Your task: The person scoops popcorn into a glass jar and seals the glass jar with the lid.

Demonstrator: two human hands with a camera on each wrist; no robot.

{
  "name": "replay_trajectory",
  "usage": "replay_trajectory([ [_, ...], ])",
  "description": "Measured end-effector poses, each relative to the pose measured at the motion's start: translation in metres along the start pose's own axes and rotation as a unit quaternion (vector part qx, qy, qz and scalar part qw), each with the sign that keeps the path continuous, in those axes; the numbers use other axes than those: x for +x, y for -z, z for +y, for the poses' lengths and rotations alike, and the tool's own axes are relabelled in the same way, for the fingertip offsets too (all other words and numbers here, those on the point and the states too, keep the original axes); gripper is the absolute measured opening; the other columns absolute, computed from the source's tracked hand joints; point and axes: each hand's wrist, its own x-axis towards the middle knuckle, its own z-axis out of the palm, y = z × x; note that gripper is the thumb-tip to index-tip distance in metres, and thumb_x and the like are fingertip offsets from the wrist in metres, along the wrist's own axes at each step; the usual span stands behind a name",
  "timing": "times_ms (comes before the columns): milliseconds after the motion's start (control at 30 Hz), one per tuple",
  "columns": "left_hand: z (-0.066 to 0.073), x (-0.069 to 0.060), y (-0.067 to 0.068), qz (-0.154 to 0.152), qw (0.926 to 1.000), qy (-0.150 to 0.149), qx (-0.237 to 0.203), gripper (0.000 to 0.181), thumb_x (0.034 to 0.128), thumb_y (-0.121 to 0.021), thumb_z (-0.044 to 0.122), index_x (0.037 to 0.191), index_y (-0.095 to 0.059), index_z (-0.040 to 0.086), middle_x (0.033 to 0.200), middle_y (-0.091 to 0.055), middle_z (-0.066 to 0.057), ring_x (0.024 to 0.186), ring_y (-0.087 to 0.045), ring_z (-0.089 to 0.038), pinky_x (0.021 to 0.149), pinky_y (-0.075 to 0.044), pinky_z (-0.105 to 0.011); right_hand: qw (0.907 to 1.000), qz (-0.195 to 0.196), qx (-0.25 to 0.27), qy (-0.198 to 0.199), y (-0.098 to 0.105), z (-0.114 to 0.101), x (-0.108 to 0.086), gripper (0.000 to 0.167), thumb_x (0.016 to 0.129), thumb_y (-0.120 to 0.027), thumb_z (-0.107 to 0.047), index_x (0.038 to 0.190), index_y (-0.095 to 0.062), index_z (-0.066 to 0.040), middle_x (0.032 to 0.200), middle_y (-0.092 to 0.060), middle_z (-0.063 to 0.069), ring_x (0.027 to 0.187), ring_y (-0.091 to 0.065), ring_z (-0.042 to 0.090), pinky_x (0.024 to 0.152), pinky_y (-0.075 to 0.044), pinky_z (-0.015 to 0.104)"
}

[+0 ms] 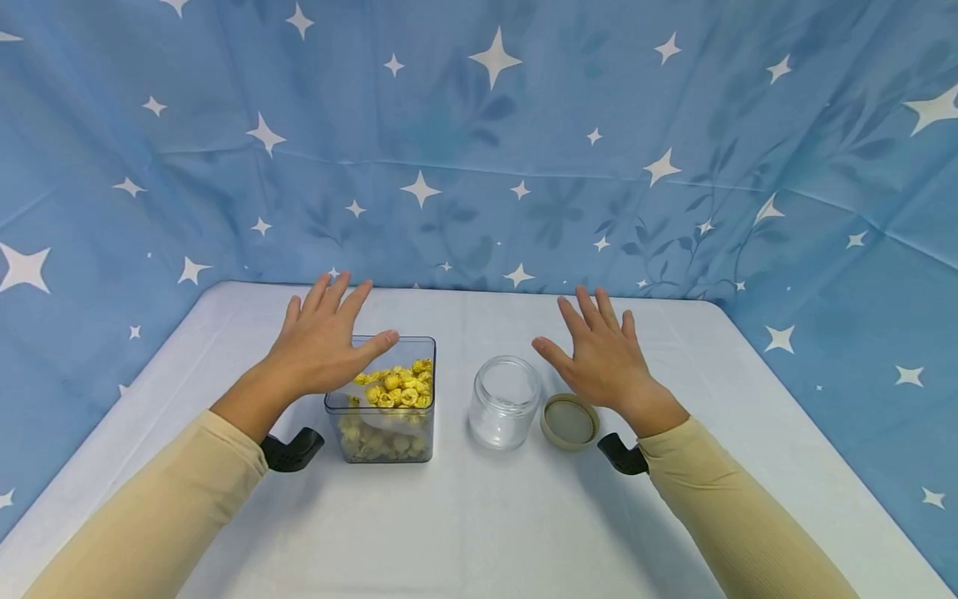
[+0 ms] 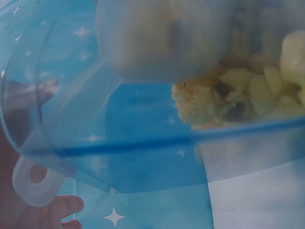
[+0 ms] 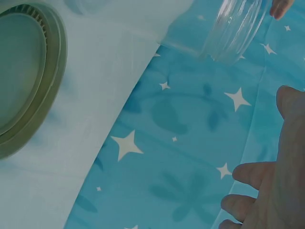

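On table (image 1: 449, 532) | jar (image 1: 505, 403) between popcorn tub (image 1: 415, 349), lid (image 1: 569, 423) | left grip (image 1: 322, 343), right grip (image 1: 602, 358) splayed

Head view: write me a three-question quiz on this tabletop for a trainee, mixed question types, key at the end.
1. Multiple choice: Where is the round lid relative to the clear jar?
A) On the jar's mouth
B) Beside the jar, on the person's right
C) Inside the jar

2. True or false: The left hand and the right hand are both empty, with fingers extended.

3. Short answer: What holds the popcorn?

Key:
1. B
2. True
3. The boxy see-through container, on the jar's left.
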Motion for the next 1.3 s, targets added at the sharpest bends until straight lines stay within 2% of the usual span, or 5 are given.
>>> replay_trajectory([
  [467,-0.006,-0.011,0.010,0.000,0.9970,-0.027,-0.072,0.089,0.0998,-0.046,0.061,0.161,-0.013,0.006,0.165,0.003,-0.022,0.150,0.009,-0.039,0.114,0.002,-0.069,0.9934,0.038,0.094,0.052,0.003,-0.012,0.000,0.088,0.098,-0.051,-0.059,0.157,-0.026,0.001,0.164,-0.017,0.019,0.151,-0.009,0.038,0.117,-0.007,0.065],
  [667,-0.010,-0.022,0.008,0.015,0.9941,-0.045,-0.098,0.084,0.0996,-0.052,0.057,0.161,-0.019,0.011,0.166,0.000,-0.016,0.150,-0.003,-0.043,0.109,-0.014,-0.076,0.9819,0.053,0.161,0.084,-0.002,-0.029,0.001,0.085,0.094,-0.064,-0.048,0.154,-0.031,0.003,0.160,-0.029,0.019,0.147,-0.024,0.036,0.118,-0.021,0.057],
  [833,-0.009,-0.032,0.007,0.013,0.9923,-0.066,-0.103,0.080,0.0973,-0.060,0.053,0.159,-0.029,0.011,0.165,-0.014,-0.014,0.148,-0.015,-0.043,0.109,-0.020,-0.074,0.9698,0.035,0.219,0.101,-0.008,-0.048,0.002,0.082,0.092,-0.070,-0.043,0.154,-0.035,-0.003,0.157,-0.037,0.012,0.144,-0.034,0.031,0.116,-0.030,0.052],
  [1133,-0.011,-0.053,0.005,0.019,0.9875,-0.097,-0.123,0.066,0.0931,-0.072,0.041,0.146,-0.051,0.008,0.153,-0.041,-0.016,0.139,-0.037,-0.043,0.104,-0.035,-0.069,0.9568,-0.027,0.233,0.171,-0.014,-0.080,0.007,0.087,0.086,-0.079,-0.042,0.153,-0.038,-0.005,0.157,-0.038,0.007,0.144,-0.034,0.025,0.116,-0.032,0.047],
  [1300,-0.019,-0.059,0.002,0.033,0.9882,-0.084,-0.124,0.058,0.0907,-0.076,0.036,0.137,-0.060,0.005,0.133,-0.058,-0.014,0.114,-0.058,-0.035,0.090,-0.052,-0.055,0.9556,-0.069,0.224,0.178,-0.016,-0.095,0.010,0.095,0.082,-0.083,-0.045,0.154,-0.037,-0.006,0.157,-0.037,0.008,0.144,-0.033,0.025,0.116,-0.032,0.045],
])
